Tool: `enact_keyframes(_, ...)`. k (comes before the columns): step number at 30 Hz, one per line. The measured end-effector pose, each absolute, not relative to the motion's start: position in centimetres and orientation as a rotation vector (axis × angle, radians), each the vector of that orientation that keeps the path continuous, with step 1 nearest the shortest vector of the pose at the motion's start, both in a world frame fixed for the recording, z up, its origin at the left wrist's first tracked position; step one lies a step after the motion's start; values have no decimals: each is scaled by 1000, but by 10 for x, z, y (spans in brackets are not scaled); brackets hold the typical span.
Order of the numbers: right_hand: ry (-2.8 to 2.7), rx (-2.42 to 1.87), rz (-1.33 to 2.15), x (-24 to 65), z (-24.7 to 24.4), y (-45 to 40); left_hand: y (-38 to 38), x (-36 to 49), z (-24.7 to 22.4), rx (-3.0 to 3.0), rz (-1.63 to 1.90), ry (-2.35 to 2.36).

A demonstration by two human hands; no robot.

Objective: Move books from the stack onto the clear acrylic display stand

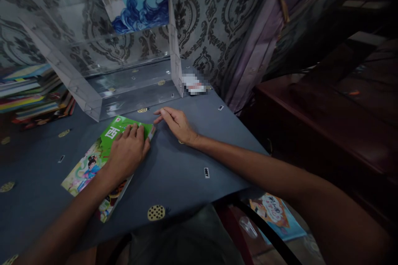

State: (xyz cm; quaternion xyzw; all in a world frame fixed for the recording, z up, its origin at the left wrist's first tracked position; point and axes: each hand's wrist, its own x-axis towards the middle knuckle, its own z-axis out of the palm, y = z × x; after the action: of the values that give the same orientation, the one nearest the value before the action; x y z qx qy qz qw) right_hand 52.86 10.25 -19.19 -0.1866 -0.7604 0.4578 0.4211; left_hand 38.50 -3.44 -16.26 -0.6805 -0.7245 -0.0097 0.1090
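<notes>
- Book point(101, 153) with a green cover lay on the surface point(183, 190), its long axis from 1 to 7 o'clock.
- Your left hand point(129, 147), the nearer, rested across it; whether it gripped the edge could not be told.
- Your right hand point(178, 125) was empty, fingers extended just beside the far corner, the book toward its 8 o'clock.

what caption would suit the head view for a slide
Left hand on a green book, right hand beside it, before a clear rack.
</notes>
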Motion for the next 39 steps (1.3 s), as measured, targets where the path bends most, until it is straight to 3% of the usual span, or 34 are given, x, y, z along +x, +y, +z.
enact_keyframes(17,-2255,-442,981,532,-188,95,-35,392,-160,-1967,138,-2114)
enact_keyframes(25,-2498,-425,615,536,-191,79,-67,348,-156,-2323,12,-2036)
enact_keyframes(32,-2509,-312,654,527,-194,80,-130,311,-167,-2389,-189,-2058)
enact_keyframes(39,-2565,-281,754,498,-194,97,-130,327,-183,-2156,-212,-2183)
